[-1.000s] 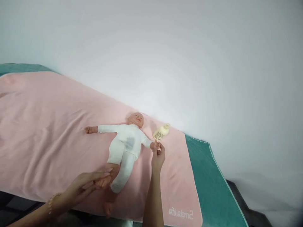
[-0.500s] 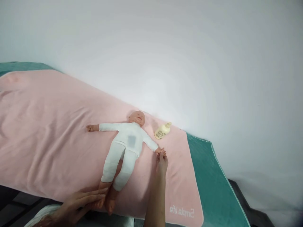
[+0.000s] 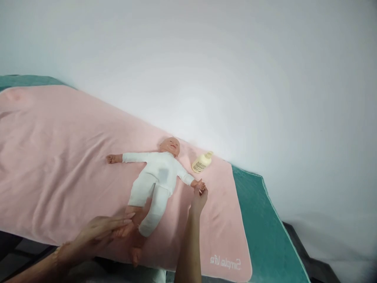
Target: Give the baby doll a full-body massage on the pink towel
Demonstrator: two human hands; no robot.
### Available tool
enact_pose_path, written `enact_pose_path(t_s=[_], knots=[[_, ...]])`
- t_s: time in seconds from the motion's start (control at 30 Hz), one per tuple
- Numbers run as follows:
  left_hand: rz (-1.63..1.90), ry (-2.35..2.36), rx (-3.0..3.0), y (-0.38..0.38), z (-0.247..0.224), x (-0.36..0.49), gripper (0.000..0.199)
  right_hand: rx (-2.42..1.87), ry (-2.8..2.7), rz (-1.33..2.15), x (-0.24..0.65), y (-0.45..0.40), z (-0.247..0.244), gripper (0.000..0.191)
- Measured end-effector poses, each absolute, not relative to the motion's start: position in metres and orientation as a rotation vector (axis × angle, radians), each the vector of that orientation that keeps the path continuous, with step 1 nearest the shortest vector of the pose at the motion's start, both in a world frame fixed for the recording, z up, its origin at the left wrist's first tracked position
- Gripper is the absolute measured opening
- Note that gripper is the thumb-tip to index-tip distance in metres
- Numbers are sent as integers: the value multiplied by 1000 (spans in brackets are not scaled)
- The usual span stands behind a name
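A baby doll (image 3: pixel 161 167) in a white fabric suit lies face up on the pink blanket (image 3: pixel 73 157), arms spread out. At its foot on the left of the view, my left hand (image 3: pixel 98 230) is closed, its long fingers lying over the top of the foot; the thumb is hard to make out. That leg is bent and raised, while the other leg lies straighter. My right hand (image 3: pixel 200 200) pinches the doll's small hand (image 3: pixel 199 184) on the right side. Just beyond that arm, a pale yellow pump bottle (image 3: pixel 202 162) lies tilted on the blanket.
Under the pink blanket, a green cover (image 3: pixel 259 220) shows at the right and far left. A white wall (image 3: pixel 206 70) rises along the far edge. Dark furniture parts (image 3: pixel 306 251) appear at the lower right and lower left.
My left hand has pushed the doll's foot up toward its body, bending that leg more. My right hand still holds the doll's hand and has shifted slightly.
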State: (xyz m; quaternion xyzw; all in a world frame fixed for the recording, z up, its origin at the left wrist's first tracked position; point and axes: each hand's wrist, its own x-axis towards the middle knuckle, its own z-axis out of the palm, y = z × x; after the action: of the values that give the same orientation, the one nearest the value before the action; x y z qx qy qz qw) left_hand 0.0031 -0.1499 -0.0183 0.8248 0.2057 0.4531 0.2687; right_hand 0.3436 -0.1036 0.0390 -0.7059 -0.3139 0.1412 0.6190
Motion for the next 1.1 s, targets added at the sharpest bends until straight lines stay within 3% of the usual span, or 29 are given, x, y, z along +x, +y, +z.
enact_pose_path(t_s=[0.13,0.33,0.53,0.83,1.0,1.1], knots=[[1300,699,2192,-124,16,17,46,-1600,-789,256,315,-98,54,42],[1235,918,2007,-94,34,42,37,-1439,-1401,161,277,-93,56,24],[1241,969,1896,-78,35,53,40,-1433,-1659,119,264,-91,34,29],[1211,835,2128,-94,32,38,33,-1450,-1320,265,279,-94,54,24],[1133,617,2359,-114,21,19,46,-1523,-859,327,312,-95,65,45],[1087,520,2472,-128,14,11,53,-1524,-732,343,333,-99,62,49]])
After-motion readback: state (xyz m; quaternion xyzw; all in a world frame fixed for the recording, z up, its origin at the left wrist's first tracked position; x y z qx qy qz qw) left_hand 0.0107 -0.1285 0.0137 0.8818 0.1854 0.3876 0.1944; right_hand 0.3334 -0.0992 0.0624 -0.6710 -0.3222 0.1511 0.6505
